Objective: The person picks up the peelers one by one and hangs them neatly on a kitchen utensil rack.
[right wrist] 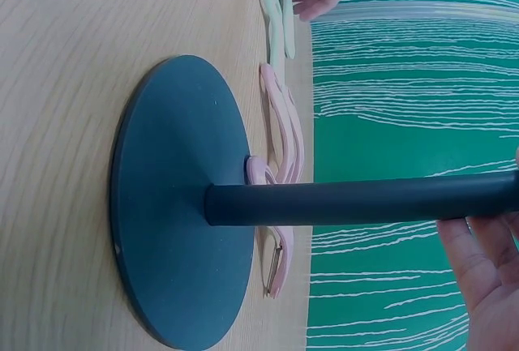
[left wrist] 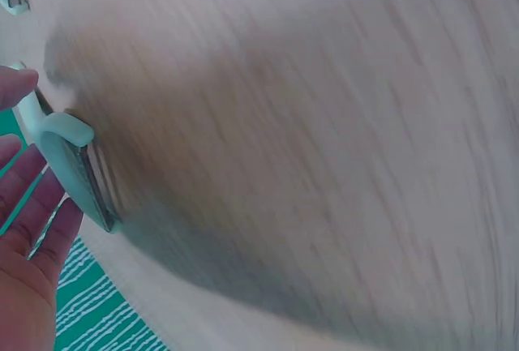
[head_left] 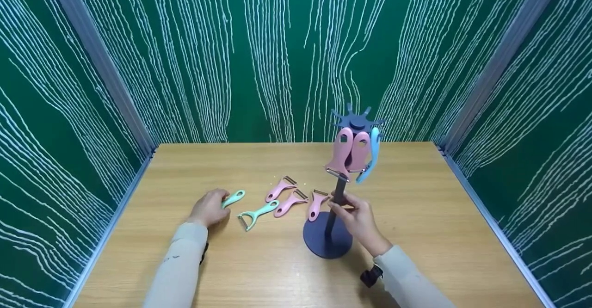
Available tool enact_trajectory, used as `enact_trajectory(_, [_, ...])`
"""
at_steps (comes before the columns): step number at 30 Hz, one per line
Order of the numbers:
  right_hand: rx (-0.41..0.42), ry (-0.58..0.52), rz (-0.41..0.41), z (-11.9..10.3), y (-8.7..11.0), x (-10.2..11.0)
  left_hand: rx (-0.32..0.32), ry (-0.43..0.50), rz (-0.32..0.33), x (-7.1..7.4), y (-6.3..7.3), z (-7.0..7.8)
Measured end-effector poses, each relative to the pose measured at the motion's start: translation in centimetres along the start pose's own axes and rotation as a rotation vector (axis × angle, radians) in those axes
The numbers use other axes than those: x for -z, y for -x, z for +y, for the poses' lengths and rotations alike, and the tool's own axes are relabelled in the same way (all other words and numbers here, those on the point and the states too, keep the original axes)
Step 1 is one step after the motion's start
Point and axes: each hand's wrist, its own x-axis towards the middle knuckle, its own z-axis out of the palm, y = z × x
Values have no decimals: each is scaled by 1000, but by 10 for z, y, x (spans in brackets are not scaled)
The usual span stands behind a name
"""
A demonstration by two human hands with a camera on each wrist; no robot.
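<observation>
My left hand is at the left of the tabletop, pinching a mint-green peeler between thumb and fingers. In the left wrist view the bladed head of that peeler shows against the fingers, close to the wood. My right hand grips the dark post of a round-based stand. From the stand's spoked top hang two pink peelers and a blue peeler. In the right wrist view the post rises from a flat disc base.
A second mint-green peeler lies between my left hand and the stand. Pink peelers lie beside it, among them one near the stand's base. Green walls with white wavy lines enclose the wooden table.
</observation>
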Motion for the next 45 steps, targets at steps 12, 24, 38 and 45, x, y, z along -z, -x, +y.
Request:
enact_trajectory(12, [93, 27, 43, 0, 0, -4, 72, -61, -8, -2, -6, -3])
enact_trajectory(24, [78, 19, 30, 0, -1, -3, 99, 4, -22, -1, -7, -4])
enact_trajectory(38, [64, 0, 12, 0, 0, -2, -11, 131, 79, 28, 5, 15])
enact_trajectory(45, [40, 40, 3, -2, -1, 0, -39, 154, 131, 37, 11, 29])
